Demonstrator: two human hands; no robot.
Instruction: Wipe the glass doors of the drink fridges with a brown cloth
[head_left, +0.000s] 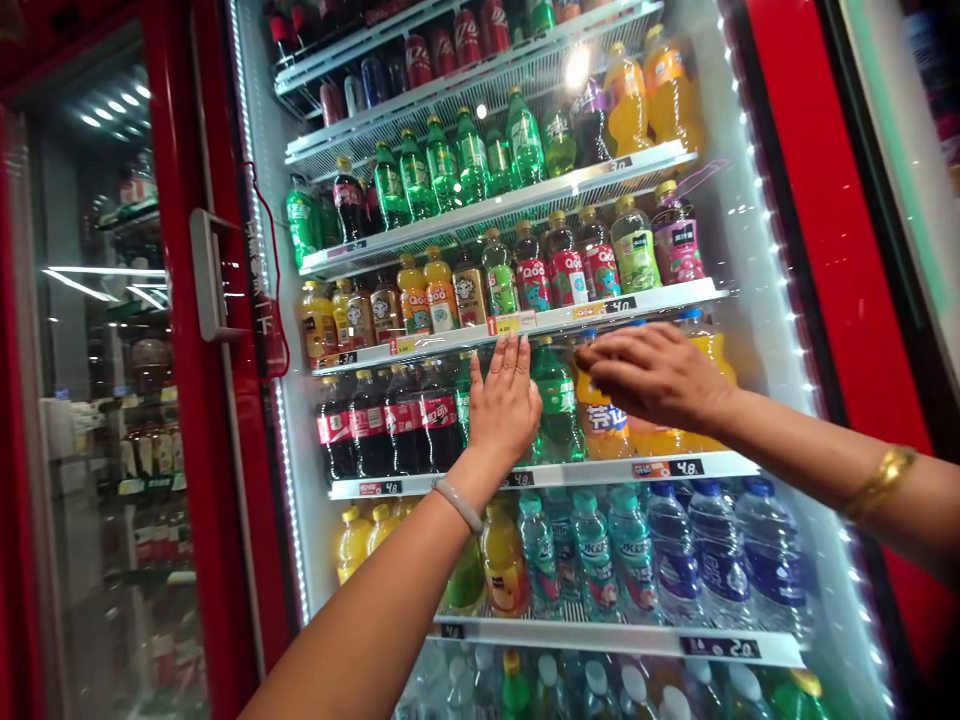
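Observation:
My left hand (502, 400), with a pale bangle on its wrist, reaches up in front of the drinks shelves. Its fingers are stretched out, and the fingertips are at a yellow and red price tag (511, 324) on a shelf edge. Behind it stand green soda bottles (556, 405). To the right, my right hand (652, 375), with a gold bangle, is held palm down with fingers extended and slightly bent. It hangs in front of large orange soda bottles (604, 420) and hides their upper parts. I see nothing held in either hand.
Above stand rows of juice bottles (570, 262), green bottles (469, 155) and cans (466, 38). Cola bottles (405, 415) fill the left of the middle shelf. Water bottles (709, 550) are lower right. The red cooler frame has a door handle (214, 275) at left.

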